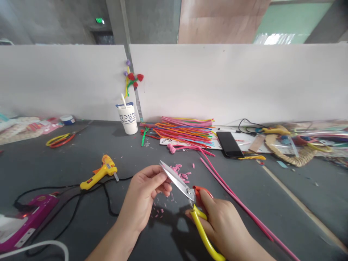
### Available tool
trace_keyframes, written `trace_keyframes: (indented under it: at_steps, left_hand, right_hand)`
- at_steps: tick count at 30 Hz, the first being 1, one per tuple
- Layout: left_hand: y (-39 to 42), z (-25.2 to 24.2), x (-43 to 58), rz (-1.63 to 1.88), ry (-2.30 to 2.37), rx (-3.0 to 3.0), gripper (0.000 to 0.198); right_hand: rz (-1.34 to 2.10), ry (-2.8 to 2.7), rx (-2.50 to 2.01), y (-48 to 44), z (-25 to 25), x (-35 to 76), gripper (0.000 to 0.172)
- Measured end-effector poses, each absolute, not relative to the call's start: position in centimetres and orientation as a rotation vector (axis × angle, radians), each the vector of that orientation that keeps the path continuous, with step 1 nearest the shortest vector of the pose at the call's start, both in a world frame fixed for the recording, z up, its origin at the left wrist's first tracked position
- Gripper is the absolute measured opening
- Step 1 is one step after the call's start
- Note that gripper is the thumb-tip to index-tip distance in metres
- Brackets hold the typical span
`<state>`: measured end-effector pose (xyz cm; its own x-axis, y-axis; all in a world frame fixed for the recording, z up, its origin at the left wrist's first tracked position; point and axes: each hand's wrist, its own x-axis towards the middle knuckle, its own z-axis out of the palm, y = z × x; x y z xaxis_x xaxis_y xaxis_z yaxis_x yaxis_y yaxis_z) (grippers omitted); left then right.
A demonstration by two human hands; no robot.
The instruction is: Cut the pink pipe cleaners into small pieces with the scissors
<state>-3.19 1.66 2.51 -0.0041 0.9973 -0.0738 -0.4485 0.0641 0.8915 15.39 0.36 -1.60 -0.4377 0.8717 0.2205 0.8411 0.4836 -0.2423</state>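
Note:
My right hand (221,221) grips a pair of scissors (179,181) with one yellow and one red handle. The blades lie nearly together and point up and left, their tips at the fingers of my left hand. My left hand (145,192) is pinched closed; whatever sits between thumb and forefinger is too small or hidden to make out. Short pink fuzzy clippings (185,176) lie in a loose pile behind the blades, and finer pink bits (157,211) are scattered below my left fingers. Long pink pipe cleaners (233,195) stretch across the table to the right.
Bundled coloured pipe cleaners (185,132) lie at the back, near a white cup (128,119) and a phone (230,144). Leftward are a yellow glue gun (100,172), its black cable, a purple power strip (35,221) and another pair of scissors (60,140). A woven ring (288,154) lies right.

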Motion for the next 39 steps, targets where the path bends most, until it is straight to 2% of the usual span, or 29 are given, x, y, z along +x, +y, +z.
trace_keyframes:
  at_steps: [7, 13, 17, 21, 23, 26, 30, 39]
  left_hand:
    - [1.6, 2.5, -3.2, 1.353, 0.928, 0.813, 0.007]
    - [1.7, 2.6, -3.4, 1.352, 0.942, 0.838, 0.007]
    - [1.8, 2.5, -3.3, 1.276, 0.906, 0.836, 0.006]
    - [1.5, 1.9, -2.4, 0.996, 0.865, 0.819, 0.007]
    - [1.2, 1.5, -1.7, 0.869, 0.853, 0.812, 0.009]
    - [0.8, 1.0, -0.9, 0.740, 0.824, 0.830, 0.011]
    - [0.6, 0.6, -0.4, 0.665, 0.817, 0.867, 0.012]
    - [0.7, 0.8, 0.0, 0.740, 0.995, 1.029, 0.010]
  right_hand:
    - [0.116, -2.415, -1.469, 0.3, -1.7, 15.4, 0.021]
    - [0.156, -2.372, -1.513, 0.7, -1.8, 15.5, 0.028]
    - [0.533, -2.182, -1.539, 0.9, -1.0, 15.4, 0.032]
    - [1.171, -1.767, -1.406, 0.8, 0.4, 15.1, 0.022]
    - [1.335, -1.603, -1.379, 0.8, 0.9, 15.0, 0.019]
    - [1.453, -1.491, -1.392, 0.8, 1.2, 15.0, 0.021]
    - [1.531, -1.439, -1.405, 0.8, 1.1, 15.0, 0.015]
    - [1.486, -1.473, -1.482, 0.8, 1.1, 14.8, 0.007]
